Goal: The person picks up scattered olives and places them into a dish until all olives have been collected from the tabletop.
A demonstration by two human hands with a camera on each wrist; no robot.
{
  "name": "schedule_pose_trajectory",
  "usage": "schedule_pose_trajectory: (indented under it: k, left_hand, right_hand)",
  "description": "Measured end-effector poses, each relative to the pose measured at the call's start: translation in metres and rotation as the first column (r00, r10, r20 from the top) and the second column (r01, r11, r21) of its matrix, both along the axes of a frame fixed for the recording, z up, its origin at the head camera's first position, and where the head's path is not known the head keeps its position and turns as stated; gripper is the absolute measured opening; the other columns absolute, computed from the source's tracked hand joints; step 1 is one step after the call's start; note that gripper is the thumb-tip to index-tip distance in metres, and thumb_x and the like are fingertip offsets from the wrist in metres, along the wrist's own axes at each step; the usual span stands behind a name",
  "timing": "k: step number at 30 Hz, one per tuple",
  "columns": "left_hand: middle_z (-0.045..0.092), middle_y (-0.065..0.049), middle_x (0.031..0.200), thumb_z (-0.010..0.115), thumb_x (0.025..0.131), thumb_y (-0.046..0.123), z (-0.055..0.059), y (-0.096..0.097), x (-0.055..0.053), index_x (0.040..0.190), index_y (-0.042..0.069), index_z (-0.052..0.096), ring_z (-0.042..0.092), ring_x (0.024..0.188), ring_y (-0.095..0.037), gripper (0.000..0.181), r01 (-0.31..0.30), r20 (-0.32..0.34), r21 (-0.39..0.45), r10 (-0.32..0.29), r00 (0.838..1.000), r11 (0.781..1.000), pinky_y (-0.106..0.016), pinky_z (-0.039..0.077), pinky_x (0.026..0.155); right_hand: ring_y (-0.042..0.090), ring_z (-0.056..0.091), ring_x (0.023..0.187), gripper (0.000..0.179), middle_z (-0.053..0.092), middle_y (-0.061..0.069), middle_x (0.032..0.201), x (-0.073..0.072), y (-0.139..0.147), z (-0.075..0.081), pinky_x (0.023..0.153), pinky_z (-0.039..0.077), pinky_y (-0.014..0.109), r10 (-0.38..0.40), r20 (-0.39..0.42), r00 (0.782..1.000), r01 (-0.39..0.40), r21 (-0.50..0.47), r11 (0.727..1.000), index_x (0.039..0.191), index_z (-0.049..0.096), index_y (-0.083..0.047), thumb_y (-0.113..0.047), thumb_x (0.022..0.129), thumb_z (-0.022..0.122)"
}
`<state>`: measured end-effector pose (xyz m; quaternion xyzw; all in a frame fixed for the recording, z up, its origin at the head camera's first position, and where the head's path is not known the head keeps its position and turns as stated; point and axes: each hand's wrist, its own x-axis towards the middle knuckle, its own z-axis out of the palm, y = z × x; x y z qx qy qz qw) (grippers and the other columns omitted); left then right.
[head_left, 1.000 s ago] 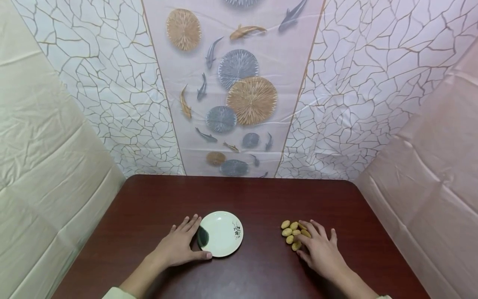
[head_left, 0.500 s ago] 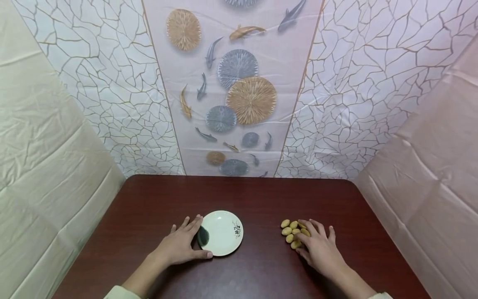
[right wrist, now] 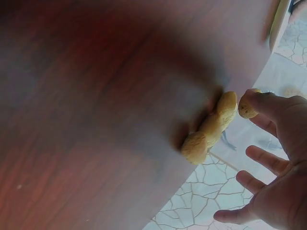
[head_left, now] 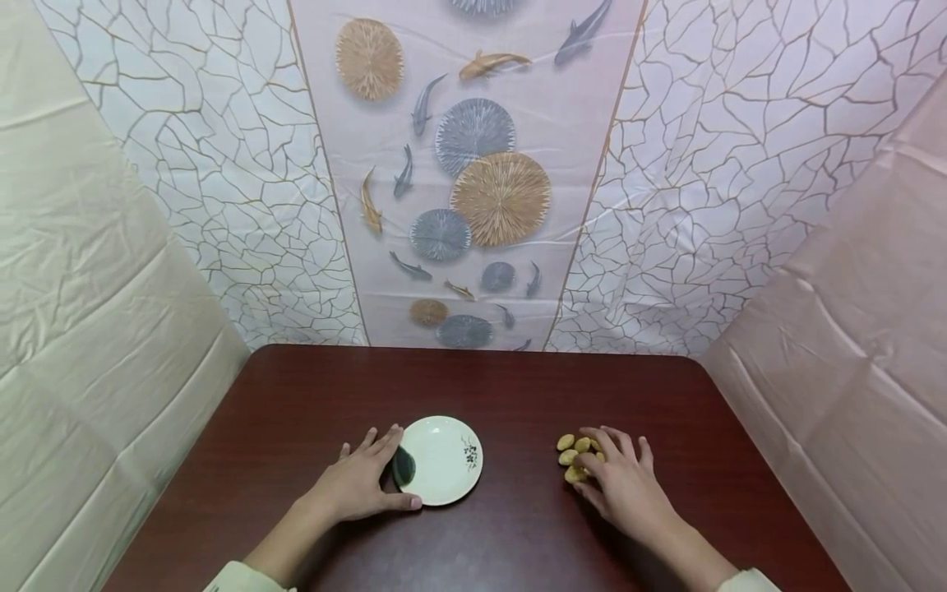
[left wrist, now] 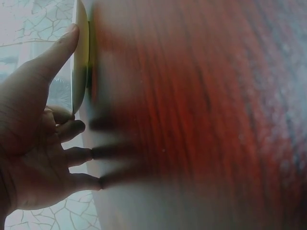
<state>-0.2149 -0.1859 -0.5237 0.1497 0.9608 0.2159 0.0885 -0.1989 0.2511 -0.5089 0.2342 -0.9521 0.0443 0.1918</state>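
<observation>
Pinching its sides suits the probably light, hard nut (right wrist: 245, 107) held in the right hand (head_left: 627, 487), fingers nearly together; the left hand (head_left: 357, 485) spreads its fingers against the plate (head_left: 444, 462).

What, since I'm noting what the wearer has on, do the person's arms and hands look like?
The left hand and right hand are both bare, with no glove or ring to be seen. The wrists look bare too, with no cable or marking showing. At the bottom edge, the ends of a left sleeve and right sleeve show, both pale, light cream-green.
</observation>
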Motion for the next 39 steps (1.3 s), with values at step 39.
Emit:
schedule_pose_trajectory:
  k: [39]
  left_hand:
    - [0.045,-0.034,0.169,0.093,0.077,0.068,0.001,-0.003,-0.005,0.170,0.000,0.038,0.052,0.147,-0.064,0.127,0.042,-0.001,0.084,-0.042,0.999,0.996,-0.075,0.046,0.118]
  right_hand:
    - [0.014,0.055,0.092,0.027,0.066,-0.010,0.093,-0.013,-0.062,0.010,0.094,0.055,0.069,0.154,0.018,0.988,-0.151,-0.118,0.982,0.097,0.076,-0.019,-0.026,0.081,0.096]
